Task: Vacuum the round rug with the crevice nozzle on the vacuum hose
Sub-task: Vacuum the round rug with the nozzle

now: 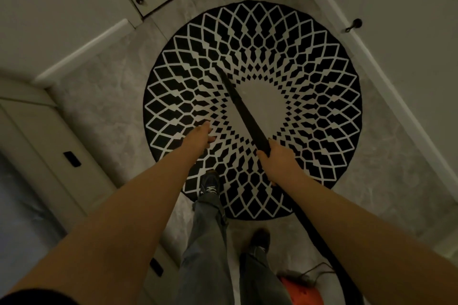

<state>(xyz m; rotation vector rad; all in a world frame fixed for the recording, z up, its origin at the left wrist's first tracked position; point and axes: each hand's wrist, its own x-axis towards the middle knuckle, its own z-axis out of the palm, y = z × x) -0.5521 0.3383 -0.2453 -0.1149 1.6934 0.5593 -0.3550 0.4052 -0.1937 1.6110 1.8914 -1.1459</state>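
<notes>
At the centre of the frame, the round rug (252, 106) is lying flat on a pale marbled floor (104, 96), its black rim fully visible except at the bottom, where a leg is covering a short stretch. The crevice nozzle (241, 106) is running diagonally from lower right to upper left across the rug's pale middle, its tip sitting on the patterned ring just upper left of centre. The right hand (277, 161) is gripping the nozzle's lower end, fingers wrapped closed around it. The vacuum hose (319, 238) is trailing from that hand toward the bottom right, crossing the rug's lower edge and passing under the right forearm. The left hand (198, 137) is hovering over the rug's left portion with loose, parted fingers, holding nothing. One shoe (210, 184) is standing on the rug's lower rim; the other shoe (259, 240) is resting on bare floor below it. An orange vacuum body (300, 290) is showing at the bottom edge. Bare floor is bordering the rug on the left and right. A white baseboard (81, 57) is running at the upper left and a door (396, 20) is closing off the upper right, its edge lying close to the rug's rim
</notes>
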